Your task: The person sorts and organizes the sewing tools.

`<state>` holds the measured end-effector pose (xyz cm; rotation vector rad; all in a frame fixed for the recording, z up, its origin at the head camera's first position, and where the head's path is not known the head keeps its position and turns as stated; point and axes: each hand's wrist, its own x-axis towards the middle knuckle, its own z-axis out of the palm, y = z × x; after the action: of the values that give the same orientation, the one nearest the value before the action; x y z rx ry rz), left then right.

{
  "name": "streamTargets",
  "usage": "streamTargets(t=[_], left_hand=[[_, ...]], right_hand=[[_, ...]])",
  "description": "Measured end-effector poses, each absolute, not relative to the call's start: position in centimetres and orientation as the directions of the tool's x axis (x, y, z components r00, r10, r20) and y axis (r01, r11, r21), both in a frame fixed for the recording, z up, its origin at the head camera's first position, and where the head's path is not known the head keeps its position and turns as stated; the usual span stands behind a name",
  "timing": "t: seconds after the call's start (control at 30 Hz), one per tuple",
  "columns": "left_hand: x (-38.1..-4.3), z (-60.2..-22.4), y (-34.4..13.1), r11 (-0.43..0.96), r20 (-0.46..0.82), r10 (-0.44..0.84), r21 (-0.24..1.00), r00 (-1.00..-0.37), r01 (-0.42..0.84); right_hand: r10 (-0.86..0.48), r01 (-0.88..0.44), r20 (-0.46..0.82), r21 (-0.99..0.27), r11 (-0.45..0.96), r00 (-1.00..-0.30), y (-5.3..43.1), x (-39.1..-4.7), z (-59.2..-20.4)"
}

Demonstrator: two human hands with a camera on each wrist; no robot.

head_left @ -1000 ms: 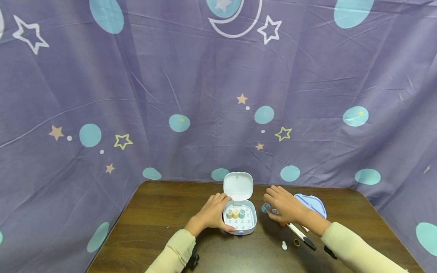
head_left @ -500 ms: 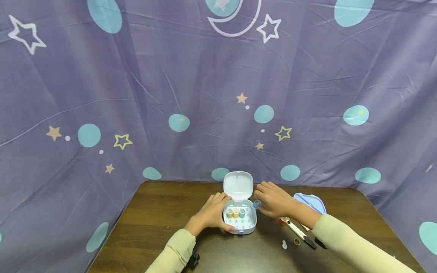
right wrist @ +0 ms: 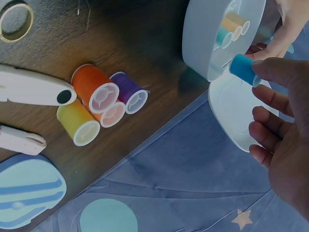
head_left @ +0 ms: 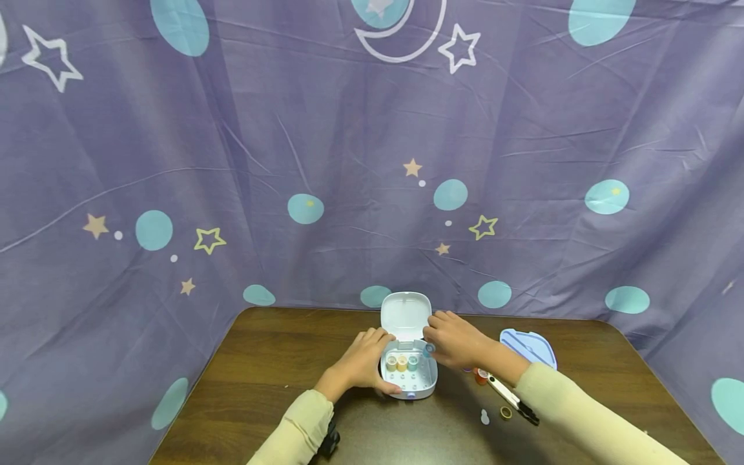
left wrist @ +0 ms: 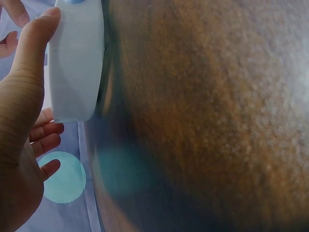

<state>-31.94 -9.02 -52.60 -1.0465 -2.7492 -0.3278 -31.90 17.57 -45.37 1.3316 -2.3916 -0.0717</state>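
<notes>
- Blue spool (head_left: 429, 349), head view: at the right back corner of the box (head_left: 407, 394), pinched in the right hand (head_left: 456, 339); whether it touches the box I cannot tell.
- Box: open on the table (head_left: 279, 361), lid (head_left: 405, 313) raised at the back, pegs inside.
- Tan spool (head_left: 392, 364), light orange spool (head_left: 402, 364) and teal spool (head_left: 413, 363) stand side by side in the back row, teal nearest the blue one.
- Left hand (head_left: 367, 360): grips the box at its left side, thumb at the front, fingers toward the back.
- Right of the box: white tool (head_left: 501, 389), ring (head_left: 506, 412), white scrap (head_left: 485, 417) and, beyond the right forearm, blue case (head_left: 527, 347). Patterned cloth (head_left: 349, 129) hangs behind.
- Left wrist view: the left thumb presses the box's front wall near the latch (left wrist: 73, 1); the other fingertips show past the box's end, slightly apart.
- Right wrist view: the right thumb and forefinger pinch the blue spool by the box opening; the other fingers are bent, slightly apart, round nothing.
- Orange spool (right wrist: 91, 81), purple spool (right wrist: 126, 88), yellow spool (right wrist: 75, 118) and peach spool (right wrist: 112, 114) lie bunched on the table, by the white tool's end.
</notes>
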Motion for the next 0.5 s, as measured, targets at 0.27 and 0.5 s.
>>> streamTargets(t=[0.27,0.5], left_hand=[[-31.8,-52.7,-9.1,0.729,0.244,0.631,0.137,-0.737,0.670],[-31.8,-52.5,-9.1,0.731,0.240,0.631,0.135,-0.738,0.669]], right_hand=[[-0.811,-0.795,0.260,0.192,0.575,-0.524,17.0,-32.1,-46.0],[-0.797,-0.782,0.218,0.173,0.599,-0.563,16.8,-32.5,-46.7]])
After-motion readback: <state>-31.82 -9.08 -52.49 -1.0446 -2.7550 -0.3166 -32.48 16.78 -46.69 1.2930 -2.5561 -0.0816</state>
